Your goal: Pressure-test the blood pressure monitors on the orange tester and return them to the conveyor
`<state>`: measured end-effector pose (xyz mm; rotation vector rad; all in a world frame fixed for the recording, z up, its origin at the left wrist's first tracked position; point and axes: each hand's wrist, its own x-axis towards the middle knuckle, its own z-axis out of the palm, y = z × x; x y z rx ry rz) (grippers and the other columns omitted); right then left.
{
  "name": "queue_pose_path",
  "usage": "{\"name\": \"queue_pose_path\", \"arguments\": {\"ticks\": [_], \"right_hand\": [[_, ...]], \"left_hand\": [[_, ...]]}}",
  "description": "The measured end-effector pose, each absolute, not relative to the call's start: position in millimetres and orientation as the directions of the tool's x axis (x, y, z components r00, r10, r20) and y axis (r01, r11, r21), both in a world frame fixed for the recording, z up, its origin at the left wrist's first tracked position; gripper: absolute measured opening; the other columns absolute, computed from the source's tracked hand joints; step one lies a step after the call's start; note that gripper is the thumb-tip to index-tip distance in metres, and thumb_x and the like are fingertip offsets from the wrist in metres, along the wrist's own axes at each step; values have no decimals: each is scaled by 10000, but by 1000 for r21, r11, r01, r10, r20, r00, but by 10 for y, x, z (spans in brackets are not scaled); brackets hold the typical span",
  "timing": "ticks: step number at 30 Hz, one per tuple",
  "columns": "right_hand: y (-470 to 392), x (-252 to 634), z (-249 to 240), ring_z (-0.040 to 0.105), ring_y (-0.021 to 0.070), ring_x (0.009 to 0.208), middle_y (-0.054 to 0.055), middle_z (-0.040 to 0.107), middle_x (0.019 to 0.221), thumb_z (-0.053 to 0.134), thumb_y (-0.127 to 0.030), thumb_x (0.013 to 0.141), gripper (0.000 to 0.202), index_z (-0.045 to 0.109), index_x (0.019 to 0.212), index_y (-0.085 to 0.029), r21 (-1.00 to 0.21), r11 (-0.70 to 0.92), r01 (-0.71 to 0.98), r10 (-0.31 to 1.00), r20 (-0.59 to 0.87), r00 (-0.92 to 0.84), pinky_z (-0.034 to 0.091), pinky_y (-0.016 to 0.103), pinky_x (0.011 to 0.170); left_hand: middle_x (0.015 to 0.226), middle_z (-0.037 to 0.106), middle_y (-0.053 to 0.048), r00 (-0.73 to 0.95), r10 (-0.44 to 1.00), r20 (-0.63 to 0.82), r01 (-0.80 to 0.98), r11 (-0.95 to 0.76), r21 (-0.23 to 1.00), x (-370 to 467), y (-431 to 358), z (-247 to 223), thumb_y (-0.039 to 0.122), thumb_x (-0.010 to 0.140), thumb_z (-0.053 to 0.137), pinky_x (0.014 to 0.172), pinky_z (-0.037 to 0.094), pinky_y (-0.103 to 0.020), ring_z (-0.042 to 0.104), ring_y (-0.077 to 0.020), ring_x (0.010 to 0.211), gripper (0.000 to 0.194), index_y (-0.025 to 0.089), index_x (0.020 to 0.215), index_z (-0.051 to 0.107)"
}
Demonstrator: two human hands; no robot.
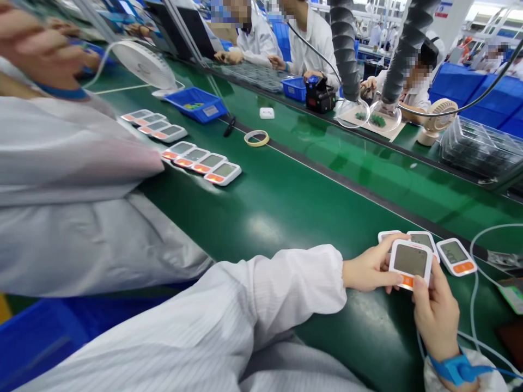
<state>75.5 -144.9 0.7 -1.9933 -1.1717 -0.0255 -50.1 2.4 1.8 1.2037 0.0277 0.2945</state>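
A white device with a grey screen and orange buttons (411, 259) is held between both hands at the right. My left hand (370, 269) grips its left side, thumb by the orange buttons. Wrapped round the right side is my right hand (439, 305), its thumb at the lower right corner; a blue band circles that wrist. Just behind the held device lie a similar device (424, 239) and another, partly hidden one (386, 236). To the right, a device with digits on its screen (453, 255) rests on the green table (286, 218).
Several similar devices (224, 172) lie in rows at the left, near another person's sleeve (73, 158). Beyond are a blue tray (196, 103), a tape roll (256, 138) and a white fan (143, 64). Cables (474, 305) run at the right. People sit across the table.
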Motion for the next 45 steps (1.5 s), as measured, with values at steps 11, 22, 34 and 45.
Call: {"name": "queue_pose_path", "arguments": {"ticks": [11,22,34,45], "right_hand": [[-1428,686,63,661,170,563,72,742,888,508,-493,939,589,510,1405,-132,-706,-195,681,753,336,565,544,247,566],[-1411,690,38,675,259,1042,146,663,1212,520,-476,951,575,461,1431,-166,-670,-147,728,703,446,553,555,333,808],[-1521,980,417,681,219,781,87,731,930,603,-531,907,438,695,1129,-165,-423,-345,838,671,513,535,512,307,746],[-1973,900,293,683,218,792,99,738,957,507,-555,957,480,713,1095,-145,-443,-433,785,757,294,583,534,317,731]], "left_hand": [[1060,557,-64,952,216,215,-251,156,955,-544,59,82,334,832,713,605,505,-239,574,-106,691,850,283,1469,153],[858,620,-32,948,173,268,-263,-53,963,-563,52,72,323,885,622,594,469,-233,574,-127,641,811,201,1525,138],[676,647,-14,801,350,486,-272,-510,816,-533,356,160,322,934,471,630,460,-221,558,-114,580,359,110,1163,649],[665,653,-23,717,541,440,-85,-559,825,-398,719,28,293,898,462,592,422,-220,547,-106,576,291,122,880,697]]}}
